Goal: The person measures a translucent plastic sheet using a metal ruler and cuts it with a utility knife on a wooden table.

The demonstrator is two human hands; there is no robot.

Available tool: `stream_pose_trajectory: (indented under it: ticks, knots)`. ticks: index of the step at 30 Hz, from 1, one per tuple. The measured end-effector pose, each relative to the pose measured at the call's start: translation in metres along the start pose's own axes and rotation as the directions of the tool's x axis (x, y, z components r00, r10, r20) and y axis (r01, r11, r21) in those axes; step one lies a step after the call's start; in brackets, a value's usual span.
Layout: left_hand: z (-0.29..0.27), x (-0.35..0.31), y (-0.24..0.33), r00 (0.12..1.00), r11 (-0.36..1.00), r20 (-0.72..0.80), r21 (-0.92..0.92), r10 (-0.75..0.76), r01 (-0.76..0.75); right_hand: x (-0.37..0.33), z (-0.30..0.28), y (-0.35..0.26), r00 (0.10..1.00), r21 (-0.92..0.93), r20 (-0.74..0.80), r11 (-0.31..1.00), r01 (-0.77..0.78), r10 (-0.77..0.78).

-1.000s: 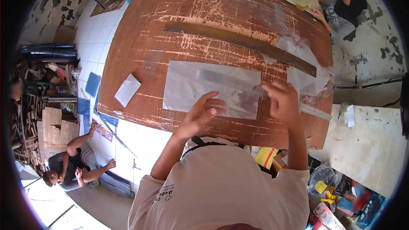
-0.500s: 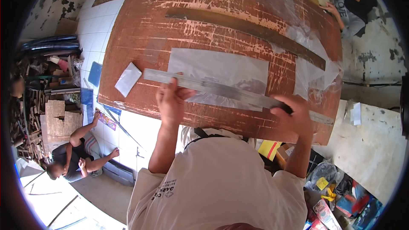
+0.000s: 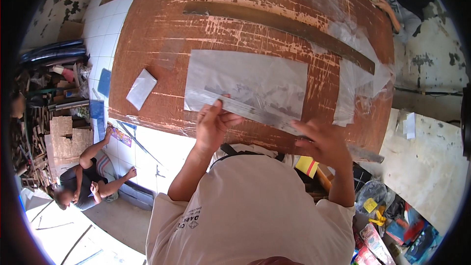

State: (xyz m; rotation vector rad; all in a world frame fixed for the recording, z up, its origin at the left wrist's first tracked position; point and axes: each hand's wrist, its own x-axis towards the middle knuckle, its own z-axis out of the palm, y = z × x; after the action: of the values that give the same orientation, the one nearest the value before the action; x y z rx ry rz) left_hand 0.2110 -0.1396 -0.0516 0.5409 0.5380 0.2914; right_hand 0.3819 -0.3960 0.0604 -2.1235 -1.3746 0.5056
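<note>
A long metal ruler (image 3: 260,114) slants across the near part of the work table, its right end lower and past the table's front edge. My left hand (image 3: 212,125) grips it near its left end, thumb on top and fingers beneath. Over the ruler's right half is my right hand (image 3: 321,142), its fingers stretched and apart, slightly smeared by motion; it covers part of the ruler. Under the ruler lies a greyish clear plastic sheet (image 3: 250,73). A small folded plastic piece (image 3: 142,90) rests left of the sheet.
The worn brown table (image 3: 157,34) carries a long dark flat bar (image 3: 279,27) farther back. Crumpled clear plastic (image 3: 360,68) lies at the right. One person (image 3: 81,181) sits on the floor at left; another person (image 3: 414,0) is at far right. Clutter (image 3: 407,225) fills the lower right.
The ruler has come nearer my body, its left end shifting right and down. Both hands moved with it toward me, and the right hand's fingers have spread.
</note>
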Motion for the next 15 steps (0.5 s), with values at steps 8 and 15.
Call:
stream_pose_trajectory:
  ticks: [8,15]
  knots:
    - [0.017,0.019,-0.011,0.990,0.983,0.083,0.153,-0.111,0.097,-0.011,0.052,-0.003,0.999,0.016,0.011,0.999,-0.031,0.031]
    - [0.010,0.039,-0.021,0.979,0.951,0.150,0.295,-0.137,0.088,-0.024,0.075,0.010,0.976,0.155,-0.154,0.980,-0.128,0.152]
